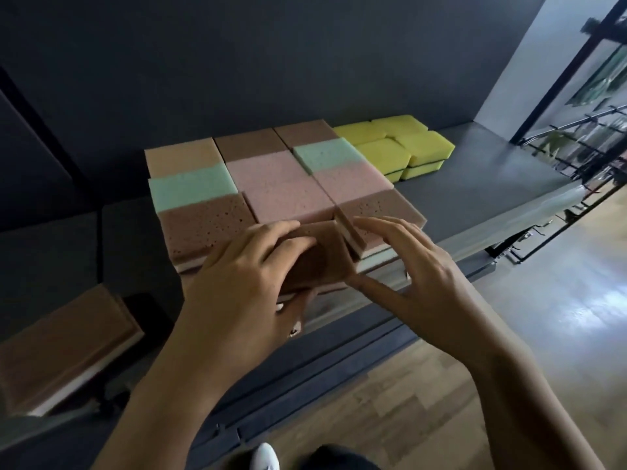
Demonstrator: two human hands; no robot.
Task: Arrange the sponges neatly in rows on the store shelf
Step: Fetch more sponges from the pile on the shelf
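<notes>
A grey store shelf [475, 198] carries three rows of stacked sponges in brown, mint green and pink [281, 184]. At the front edge my left hand [247, 286] grips a brown sponge [322, 256], fingers curled over its top and thumb under it. My right hand [417, 266] is beside it on the right, thumb against the sponge's lower right corner, fingers stretched over the front right brown stack [390, 208]. The held sponge sits tilted in front of the middle pink row.
Yellow sponges [397, 147] are stacked at the back right of the shelf. A brown sponge stack [64, 344] sits on a lower surface at the left. Bare shelf extends to the right; wood floor lies below.
</notes>
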